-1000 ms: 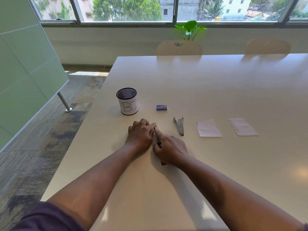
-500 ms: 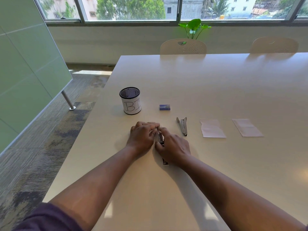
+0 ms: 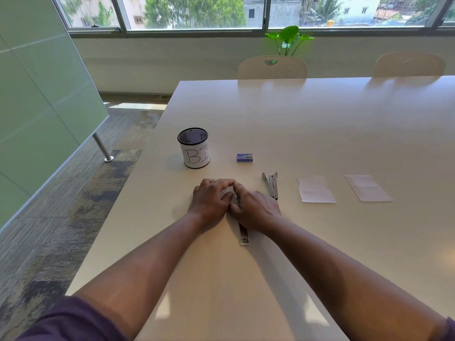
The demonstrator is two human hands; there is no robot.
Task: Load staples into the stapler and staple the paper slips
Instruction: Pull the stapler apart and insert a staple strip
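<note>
Where windows glow, a pale table fronts two chairs.

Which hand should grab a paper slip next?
Right hand, probably: both paper slips lie on its side, past the second stapler. The left hand would have to cross over.

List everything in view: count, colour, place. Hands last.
table: 1, cream, fills the frame
mesh cup: 1, black with a white label, far left of the items
staple box: 1, blue, right of the cup
stapler under the hands: 1, silver, near centre
second stapler: 1, silver, lying right of the hands
paper slips: 2, white, flat on the table right of the second stapler
chairs: 2, beige, far side of the table
plant: 1, green, by the window
left hand: fingers curled at the stapler's far end
right hand: gripping the stapler
</note>
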